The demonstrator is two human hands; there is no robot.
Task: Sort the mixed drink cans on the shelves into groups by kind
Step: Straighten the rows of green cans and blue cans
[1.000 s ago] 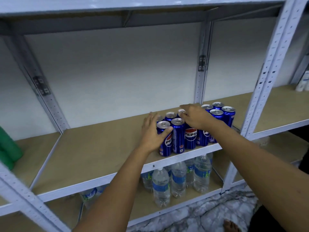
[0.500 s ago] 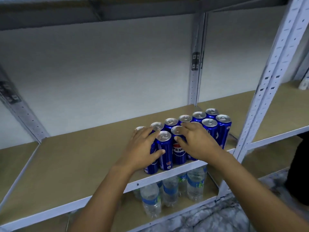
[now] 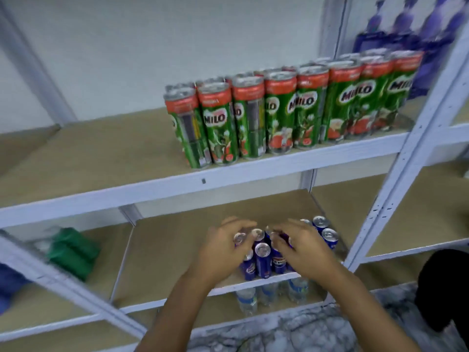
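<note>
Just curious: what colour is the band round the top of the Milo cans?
Red-orange, above green bodies, on the Milo cans; head view.

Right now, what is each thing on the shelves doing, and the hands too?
Milo cans: upright, grouped in rows on the upper shelf.
Pepsi cans: upright, clustered on the shelf below.
Water bottles: standing on the lowest shelf.
Left hand: fingers curled over the Pepsi can tops.
Right hand: fingers curled over the Pepsi can tops.

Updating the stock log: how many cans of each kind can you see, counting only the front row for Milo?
Green Milo cans, front row: 8
Blue cans: at least 7, others hidden
Total: at least 15
</note>
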